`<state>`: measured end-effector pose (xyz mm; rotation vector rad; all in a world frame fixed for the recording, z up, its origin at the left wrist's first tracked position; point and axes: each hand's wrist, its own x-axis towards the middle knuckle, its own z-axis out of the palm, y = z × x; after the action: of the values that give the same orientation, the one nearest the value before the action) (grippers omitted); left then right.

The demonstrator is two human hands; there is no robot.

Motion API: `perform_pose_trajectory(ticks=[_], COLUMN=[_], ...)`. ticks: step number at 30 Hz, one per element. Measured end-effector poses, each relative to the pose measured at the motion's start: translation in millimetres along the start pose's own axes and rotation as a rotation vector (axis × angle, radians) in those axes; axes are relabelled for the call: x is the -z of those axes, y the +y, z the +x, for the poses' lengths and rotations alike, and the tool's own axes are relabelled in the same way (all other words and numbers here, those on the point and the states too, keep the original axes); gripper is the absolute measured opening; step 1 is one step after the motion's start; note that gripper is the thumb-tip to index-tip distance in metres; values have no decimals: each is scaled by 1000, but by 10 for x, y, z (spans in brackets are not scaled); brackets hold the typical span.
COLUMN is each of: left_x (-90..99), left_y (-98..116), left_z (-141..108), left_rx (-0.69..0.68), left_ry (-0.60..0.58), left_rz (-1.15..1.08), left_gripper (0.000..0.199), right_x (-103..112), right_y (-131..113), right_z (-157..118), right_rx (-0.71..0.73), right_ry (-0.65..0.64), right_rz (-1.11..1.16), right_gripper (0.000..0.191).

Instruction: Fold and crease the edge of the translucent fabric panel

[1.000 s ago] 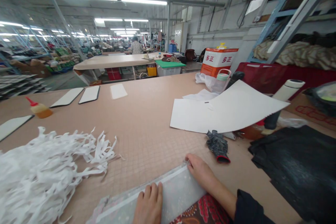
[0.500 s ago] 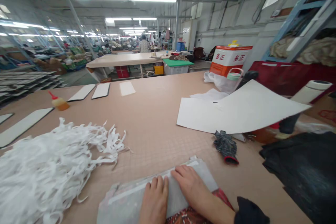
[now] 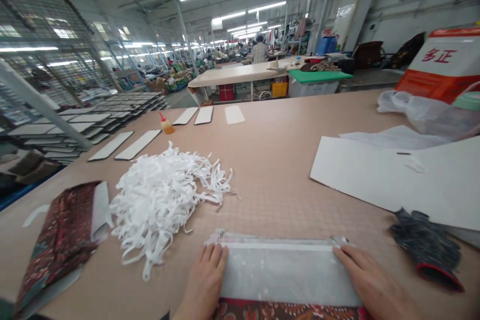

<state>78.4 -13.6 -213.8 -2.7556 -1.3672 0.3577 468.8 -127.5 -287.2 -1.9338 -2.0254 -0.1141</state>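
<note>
A grey-white backed piece (image 3: pixel 285 270) with red patterned fabric at its near side lies at the front of the table, a white strip running along its far edge. My left hand (image 3: pixel 205 277) rests on its left end, fingers laid flat near the strip. At the right end, my right hand (image 3: pixel 375 280) lies with its fingers extended over the corner. Left of my hands is a heap of white strips (image 3: pixel 161 200). Farther left lies a folded red patterned fabric (image 3: pixel 62 237) with a pale edge.
A dark glove (image 3: pixel 425 242) with a red cuff and a large white sheet (image 3: pixel 393 175) are on the right. Several flat white panels (image 3: pixel 138 145) and a glue bottle (image 3: pixel 167 125) stand at the back left. A person (image 3: pixel 259 51) is far behind.
My hands have moved apart, from the middle of the piece to its two ends. The view has turned left, bringing the folded patterned fabric into sight.
</note>
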Motion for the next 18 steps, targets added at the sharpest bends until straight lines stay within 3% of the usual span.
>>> perform_pose_trajectory(ticks=[4, 10, 13, 18], left_x=[32, 408, 480, 379], left_y=[-7, -5, 216, 709], left_z=[49, 177, 260, 444], left_rx=[-17, 16, 24, -136], left_ry=[48, -12, -9, -10], left_rz=[-33, -46, 12, -54], left_gripper=[49, 43, 48, 52], right_x=[92, 422, 458, 227], right_y=[-101, -269, -533, -1077], right_z=[127, 433, 569, 684], right_rx=[36, 17, -1, 99], right_ry=[-32, -167, -177, -147], right_rz=[-43, -147, -136, -18], right_gripper=[44, 33, 31, 34])
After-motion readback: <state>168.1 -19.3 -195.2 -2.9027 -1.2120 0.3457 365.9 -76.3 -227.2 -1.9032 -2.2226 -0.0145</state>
